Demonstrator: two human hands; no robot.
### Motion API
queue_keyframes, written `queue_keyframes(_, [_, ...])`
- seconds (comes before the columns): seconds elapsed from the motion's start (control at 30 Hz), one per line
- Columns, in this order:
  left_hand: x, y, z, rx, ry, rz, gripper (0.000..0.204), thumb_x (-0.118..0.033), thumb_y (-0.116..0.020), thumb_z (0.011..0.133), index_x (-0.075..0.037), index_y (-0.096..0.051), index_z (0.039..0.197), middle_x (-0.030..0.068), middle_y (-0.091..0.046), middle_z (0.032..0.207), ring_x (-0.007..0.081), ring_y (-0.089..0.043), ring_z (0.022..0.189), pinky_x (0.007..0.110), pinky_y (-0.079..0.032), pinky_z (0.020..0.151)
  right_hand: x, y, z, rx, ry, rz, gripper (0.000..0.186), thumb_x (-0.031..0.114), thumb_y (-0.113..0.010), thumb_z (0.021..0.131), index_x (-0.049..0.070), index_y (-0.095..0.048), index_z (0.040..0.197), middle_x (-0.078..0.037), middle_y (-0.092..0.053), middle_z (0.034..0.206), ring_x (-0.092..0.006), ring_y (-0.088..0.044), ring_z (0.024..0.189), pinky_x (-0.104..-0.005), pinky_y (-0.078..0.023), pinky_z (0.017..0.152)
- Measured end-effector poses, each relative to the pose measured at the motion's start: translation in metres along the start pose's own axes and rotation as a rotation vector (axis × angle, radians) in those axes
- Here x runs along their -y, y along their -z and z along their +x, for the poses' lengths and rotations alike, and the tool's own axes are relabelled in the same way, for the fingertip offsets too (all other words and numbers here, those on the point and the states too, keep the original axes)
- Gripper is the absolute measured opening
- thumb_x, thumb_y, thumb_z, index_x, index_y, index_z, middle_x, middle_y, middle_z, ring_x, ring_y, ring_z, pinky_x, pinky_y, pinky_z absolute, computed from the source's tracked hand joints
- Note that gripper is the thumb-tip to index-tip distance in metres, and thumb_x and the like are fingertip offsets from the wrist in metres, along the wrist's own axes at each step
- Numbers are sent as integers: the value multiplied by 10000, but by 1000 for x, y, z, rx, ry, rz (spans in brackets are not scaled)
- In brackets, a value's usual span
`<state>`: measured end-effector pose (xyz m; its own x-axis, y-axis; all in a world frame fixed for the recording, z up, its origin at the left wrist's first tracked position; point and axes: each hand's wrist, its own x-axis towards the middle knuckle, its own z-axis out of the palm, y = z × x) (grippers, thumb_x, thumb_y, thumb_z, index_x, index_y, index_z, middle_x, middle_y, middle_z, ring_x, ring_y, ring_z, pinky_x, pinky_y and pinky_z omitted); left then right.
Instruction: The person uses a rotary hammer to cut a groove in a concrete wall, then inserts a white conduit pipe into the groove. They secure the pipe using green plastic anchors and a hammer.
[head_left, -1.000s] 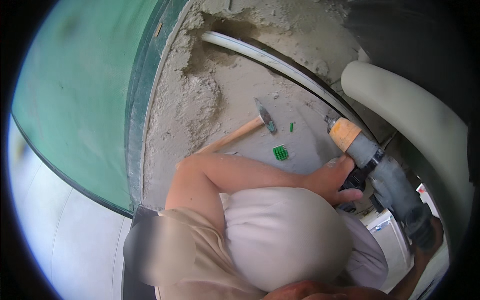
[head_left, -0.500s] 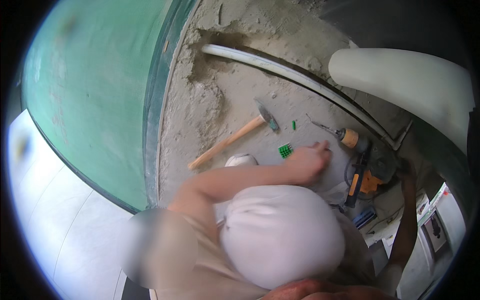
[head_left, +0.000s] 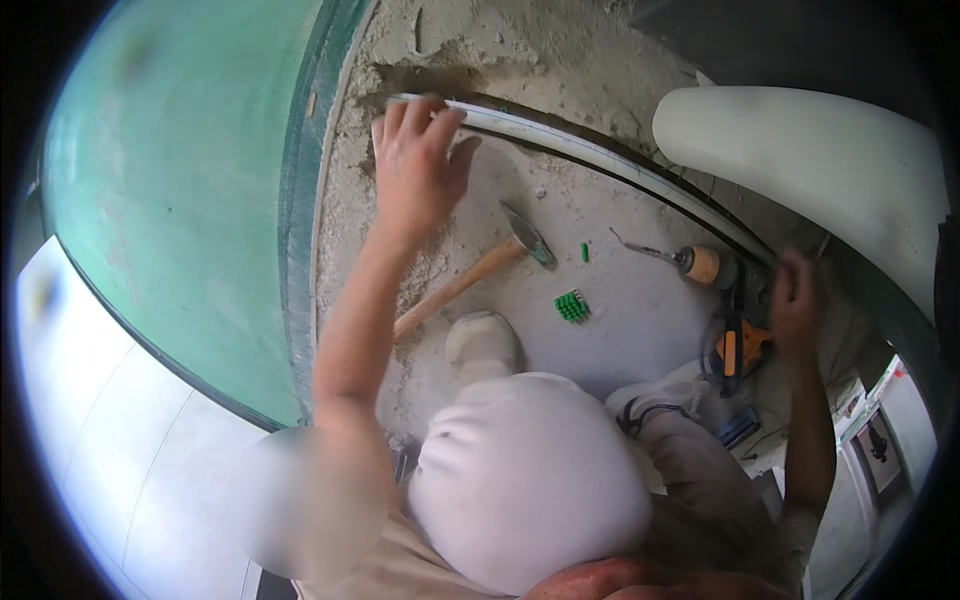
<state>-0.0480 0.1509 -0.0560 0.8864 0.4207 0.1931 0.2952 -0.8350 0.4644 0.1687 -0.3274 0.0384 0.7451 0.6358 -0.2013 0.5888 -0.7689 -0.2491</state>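
A long white rail lies across the rough concrete floor along a dark groove. At its far left end, my left hand has its fingers bent over the rail. My right hand is closed around the rail's right end, which it largely hides; motion blurs its fingers somewhat. Below the rail's left part rests a hammer with a wooden handle. To the right of the hammer are a cluster of small green cylinders and a single green cylinder. Near my right hand lies an orange and black power drill.
A green sheet-covered panel stands on the left beside the broken concrete edge. A thick white rounded tube juts in from the right. My shoes stand near the hammer handle and the drill. Rubble lies behind the rail.
My left hand has moved from beside the green cylinders up to the rail's left end. My right hand has risen from beside the drill to the rail's right end. The rail has tilted slightly.
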Motion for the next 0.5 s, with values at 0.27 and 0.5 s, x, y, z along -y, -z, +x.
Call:
queue_keyframes(0.27, [41, -26, 23, 100, -35, -96, 288, -158, -864, 748, -79, -750, 1001, 70, -664, 1097, 315, -589, 1092, 443, -447, 967, 236, -114, 65, 667, 151, -170, 170, 164, -676, 939, 24, -621, 1020, -212, -742, 910, -431, -730, 850, -505, -571, 752])
queue_keyframes(0.5, [38, -27, 27, 167, -41, -134, 303, -178, -867, 716, -78, -747, 976, 57, -657, 1047, 290, -587, 1097, 428, -420, 951, 224, -140, 63, 635, 142, -67, 192, 41, -646, 878, -6, -610, 1060, -250, -738, 900, -445, -733, 881, -519, -584, 798])
